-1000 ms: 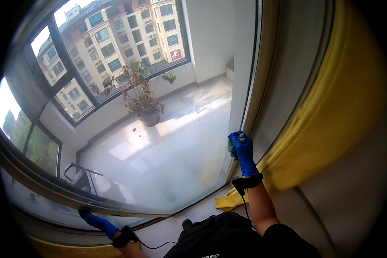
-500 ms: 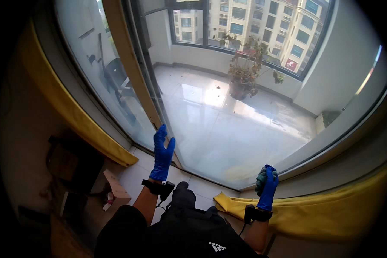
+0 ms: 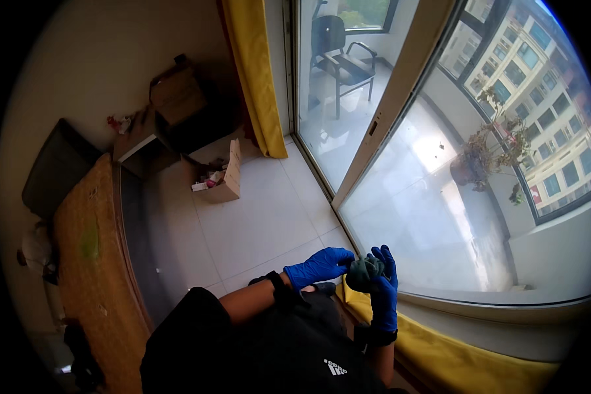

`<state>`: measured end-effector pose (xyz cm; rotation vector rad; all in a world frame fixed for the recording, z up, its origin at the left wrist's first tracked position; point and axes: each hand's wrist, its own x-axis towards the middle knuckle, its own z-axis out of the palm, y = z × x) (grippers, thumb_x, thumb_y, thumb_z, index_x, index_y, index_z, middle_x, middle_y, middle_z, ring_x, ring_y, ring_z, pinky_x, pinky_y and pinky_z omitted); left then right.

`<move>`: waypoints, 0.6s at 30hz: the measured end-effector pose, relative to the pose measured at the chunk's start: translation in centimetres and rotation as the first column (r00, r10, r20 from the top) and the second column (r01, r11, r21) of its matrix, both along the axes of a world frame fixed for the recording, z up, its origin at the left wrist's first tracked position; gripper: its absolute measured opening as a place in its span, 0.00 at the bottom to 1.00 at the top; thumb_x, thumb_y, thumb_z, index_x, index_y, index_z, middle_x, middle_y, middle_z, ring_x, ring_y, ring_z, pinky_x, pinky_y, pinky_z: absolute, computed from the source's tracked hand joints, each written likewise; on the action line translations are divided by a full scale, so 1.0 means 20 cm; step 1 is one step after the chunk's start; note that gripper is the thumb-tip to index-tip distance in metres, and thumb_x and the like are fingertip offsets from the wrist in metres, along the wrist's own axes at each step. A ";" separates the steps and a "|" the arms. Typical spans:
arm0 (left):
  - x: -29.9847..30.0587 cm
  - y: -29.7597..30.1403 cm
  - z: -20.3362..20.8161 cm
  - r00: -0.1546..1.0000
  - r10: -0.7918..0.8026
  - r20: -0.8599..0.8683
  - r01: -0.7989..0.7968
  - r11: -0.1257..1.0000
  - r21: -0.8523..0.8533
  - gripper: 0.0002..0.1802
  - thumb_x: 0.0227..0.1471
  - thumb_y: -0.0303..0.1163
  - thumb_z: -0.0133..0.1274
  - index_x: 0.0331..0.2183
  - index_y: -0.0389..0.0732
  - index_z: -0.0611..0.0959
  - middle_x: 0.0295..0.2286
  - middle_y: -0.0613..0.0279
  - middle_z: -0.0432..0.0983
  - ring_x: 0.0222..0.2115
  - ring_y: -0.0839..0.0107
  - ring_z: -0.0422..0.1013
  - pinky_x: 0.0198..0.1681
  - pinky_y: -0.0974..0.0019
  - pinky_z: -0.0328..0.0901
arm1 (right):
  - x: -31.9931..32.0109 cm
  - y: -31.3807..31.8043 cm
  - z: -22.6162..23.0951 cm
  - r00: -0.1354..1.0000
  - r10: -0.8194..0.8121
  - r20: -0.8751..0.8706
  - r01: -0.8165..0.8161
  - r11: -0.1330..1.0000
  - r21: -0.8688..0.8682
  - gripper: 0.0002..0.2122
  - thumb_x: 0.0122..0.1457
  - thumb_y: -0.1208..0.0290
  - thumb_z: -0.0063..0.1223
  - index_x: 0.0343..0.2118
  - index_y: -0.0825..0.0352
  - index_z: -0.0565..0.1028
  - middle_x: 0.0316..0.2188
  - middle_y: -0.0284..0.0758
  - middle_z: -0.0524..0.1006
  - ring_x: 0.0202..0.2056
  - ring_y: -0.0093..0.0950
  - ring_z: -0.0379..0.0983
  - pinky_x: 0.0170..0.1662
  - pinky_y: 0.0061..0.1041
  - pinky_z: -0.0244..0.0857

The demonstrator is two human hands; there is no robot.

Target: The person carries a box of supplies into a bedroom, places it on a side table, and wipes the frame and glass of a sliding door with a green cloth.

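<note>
Both my hands wear blue gloves and meet in front of me, low by the large window glass (image 3: 433,217). My right hand (image 3: 382,289) is closed around a crumpled dark green cloth (image 3: 364,272). My left hand (image 3: 318,266) reaches across from the left and its fingers touch the same cloth. A dark band sits on each wrist.
A yellow curtain (image 3: 259,79) hangs at the window's left, and another yellow curtain (image 3: 479,358) bunches below the sill. An open cardboard box (image 3: 223,180) stands on the tiled floor. A patterned table (image 3: 95,262) runs along my left. A chair (image 3: 345,59) and a potted plant (image 3: 486,157) stand outside the glass.
My head has swung left, bringing the room's floor and boxes into view. My hands, apart on the window before, have come together on the cloth.
</note>
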<state>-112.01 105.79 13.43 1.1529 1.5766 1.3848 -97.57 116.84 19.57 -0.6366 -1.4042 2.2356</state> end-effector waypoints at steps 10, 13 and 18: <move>0.23 -0.36 0.11 0.915 0.401 -0.032 -0.397 0.912 0.102 0.14 0.49 0.33 0.50 0.38 0.38 0.71 0.34 0.55 0.68 0.35 0.62 0.69 0.38 0.65 0.64 | -0.01 -0.08 -0.03 0.870 0.335 0.362 -0.386 0.919 0.076 0.14 0.56 0.73 0.47 0.45 0.70 0.68 0.39 0.35 0.73 0.41 0.23 0.69 0.45 0.21 0.62; 0.22 -0.60 0.01 0.794 0.607 0.009 -0.607 0.794 0.005 0.12 0.52 0.34 0.50 0.37 0.41 0.70 0.30 0.57 0.71 0.31 0.66 0.70 0.36 0.65 0.65 | -0.10 -0.24 -0.02 0.828 0.416 0.375 -0.512 0.834 0.206 0.07 0.55 0.74 0.50 0.34 0.70 0.73 0.29 0.31 0.74 0.32 0.20 0.69 0.37 0.17 0.62; 0.25 -1.06 0.07 0.548 0.832 0.085 -0.835 0.550 -0.012 0.18 0.49 0.43 0.52 0.37 0.42 0.70 0.33 0.57 0.73 0.33 0.61 0.72 0.37 0.63 0.66 | -0.30 -0.60 -0.10 0.617 0.709 0.340 -0.782 0.598 0.173 0.04 0.51 0.80 0.52 0.28 0.69 0.69 0.24 0.29 0.71 0.27 0.16 0.66 0.33 0.15 0.60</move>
